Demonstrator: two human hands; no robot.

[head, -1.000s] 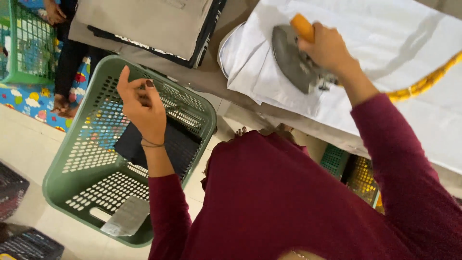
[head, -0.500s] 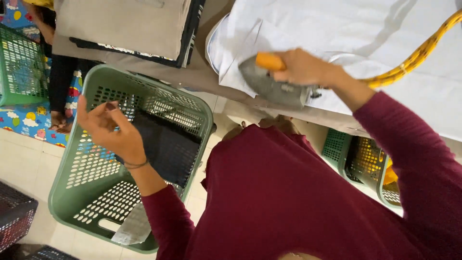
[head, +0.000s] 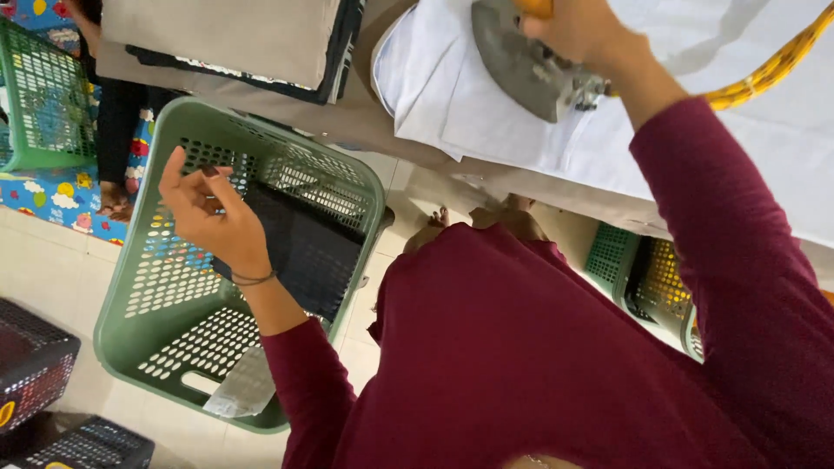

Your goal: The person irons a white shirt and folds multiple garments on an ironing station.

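Left hand (head: 213, 217) is raised above a green basket (head: 148, 347) on the floor, fingers (head: 174, 169) loosely spread and grasping nothing; a dark cloth (head: 304, 252) lies inside the basket. Right hand (head: 591, 35) is clenched round the orange handle of an iron (head: 521, 61). The iron rests on a white cloth (head: 486, 113) spread on the surface (head: 365, 122), near its edge.
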